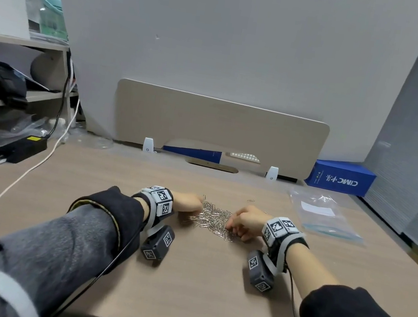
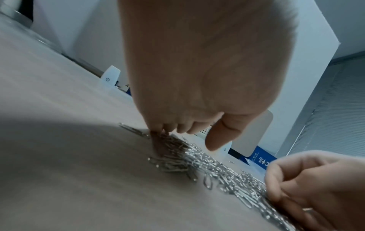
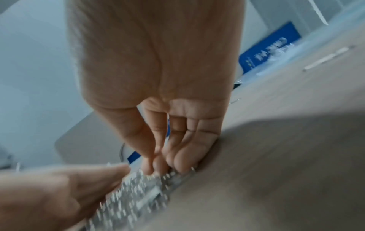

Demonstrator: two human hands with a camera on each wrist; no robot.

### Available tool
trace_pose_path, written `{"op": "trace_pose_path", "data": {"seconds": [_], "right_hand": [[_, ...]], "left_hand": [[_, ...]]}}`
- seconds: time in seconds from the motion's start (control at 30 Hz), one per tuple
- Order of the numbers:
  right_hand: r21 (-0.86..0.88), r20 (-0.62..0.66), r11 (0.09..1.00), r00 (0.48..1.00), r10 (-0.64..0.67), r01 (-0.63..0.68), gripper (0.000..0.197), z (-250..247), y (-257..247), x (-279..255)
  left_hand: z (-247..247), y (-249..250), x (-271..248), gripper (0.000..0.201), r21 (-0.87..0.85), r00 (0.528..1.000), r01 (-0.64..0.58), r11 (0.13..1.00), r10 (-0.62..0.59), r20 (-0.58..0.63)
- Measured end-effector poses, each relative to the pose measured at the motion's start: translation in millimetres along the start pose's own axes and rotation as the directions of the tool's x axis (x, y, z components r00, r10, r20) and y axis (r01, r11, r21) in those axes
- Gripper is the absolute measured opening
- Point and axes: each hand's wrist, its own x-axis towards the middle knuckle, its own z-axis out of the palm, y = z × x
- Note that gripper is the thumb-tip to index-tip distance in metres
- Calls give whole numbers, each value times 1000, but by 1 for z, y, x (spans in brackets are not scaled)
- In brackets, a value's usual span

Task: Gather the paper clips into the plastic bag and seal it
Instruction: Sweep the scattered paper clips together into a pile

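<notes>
The pile of paper clips [image 1: 214, 219] is lying mid-desk [image 1: 186, 276], with the left hand [image 1: 187, 203] at its 9 o'clock and the right hand [image 1: 245, 224] at its 3 o'clock, both curling fingertips into the clips. The zip-top plastic bag [image 1: 324, 217] is lying flat at the pile's 2 o'clock, well apart.

Both hands lowered, knuckles up — left [image 1: 188, 203] and right [image 1: 247, 223] fingers curled downward.
</notes>
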Motion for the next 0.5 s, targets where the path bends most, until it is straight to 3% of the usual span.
{"op": "trace_pose_path", "data": {"seconds": [0.07,0.13,0.23,0.33,0.4,0.5], "right_hand": [[219,-13,975,999,-32,34,18,-11,8,-3],[359,-221,929,975,-9,90,15,-28,18,-3],[283,-542,955,836,86,86,14,-56,39,3],[193,-622,981,774,113,12,9,-74,55,9],[138,-623,990,777,93,-7,17,-81,55,16],[-44,-479,997,877,36,-65,23,-73,36,23]], "left_hand": [[-4,9,-2,11,5,998,-4,1000,4,-63],[-7,11,7,13,65,994,3,998,4,-106],[-6,20,20,30,34,994,19,999,-15,-108],[-4,26,28,49,-15,1000,16,1000,-16,-24],[-4,27,35,51,-155,997,44,987,-34,68],[-4,22,40,31,-268,987,67,961,-24,161]]}}
